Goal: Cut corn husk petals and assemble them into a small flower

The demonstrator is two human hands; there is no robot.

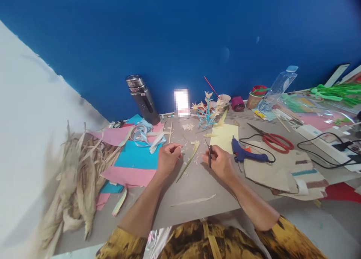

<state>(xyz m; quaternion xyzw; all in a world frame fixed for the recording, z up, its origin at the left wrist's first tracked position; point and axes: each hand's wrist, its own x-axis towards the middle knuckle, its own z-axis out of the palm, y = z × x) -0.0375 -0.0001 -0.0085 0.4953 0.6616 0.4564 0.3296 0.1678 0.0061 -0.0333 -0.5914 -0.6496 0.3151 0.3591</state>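
Observation:
My right hand grips a small pair of dark-handled scissors, their blades pointing away from me. My left hand is closed in a pinch at the fingertips; whatever it holds is too small to make out. Between the hands a greenish-yellow husk strip lies on the table among pale clippings. Behind them stands a bunch of pale husk flowers on light-blue stems. A thin pale strip lies nearer to me.
Dried corn husks, blue paper and a dark thermos are on the left. On the right are a blue glue gun, red-handled scissors, a plastic bottle and a corded power strip. A blue wall closes the back.

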